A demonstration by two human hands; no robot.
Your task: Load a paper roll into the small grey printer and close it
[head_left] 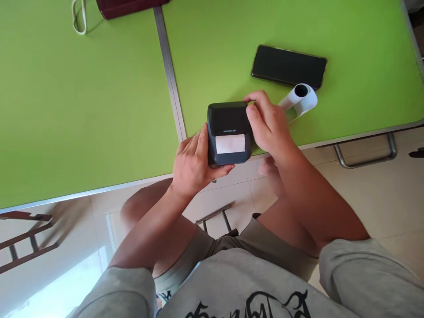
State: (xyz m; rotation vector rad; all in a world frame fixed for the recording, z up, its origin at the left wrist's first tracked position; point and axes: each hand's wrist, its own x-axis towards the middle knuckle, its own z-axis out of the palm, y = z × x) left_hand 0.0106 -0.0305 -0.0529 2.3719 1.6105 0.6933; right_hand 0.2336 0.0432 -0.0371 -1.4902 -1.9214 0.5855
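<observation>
A small black label printer [228,119] is held between my two hands above the table's front edge. White label paper [230,144] sticks out across its lower front. My left hand [194,161] grips the printer's left side, with the thumb under its lower edge. Along the right side, my right hand [267,121] has its fingers bent against the upper corner and edge. Just beyond that hand, a partly unrolled white paper roll [291,98] with a dark core lies on the table.
A dark-screened phone [288,66] lies behind the paper roll on the green table [82,101]. A metal strip [168,70] crosses the tabletop. At the back left are a dark red case [127,6] and a white cord loop [79,20]. Metal table legs [367,157] show below.
</observation>
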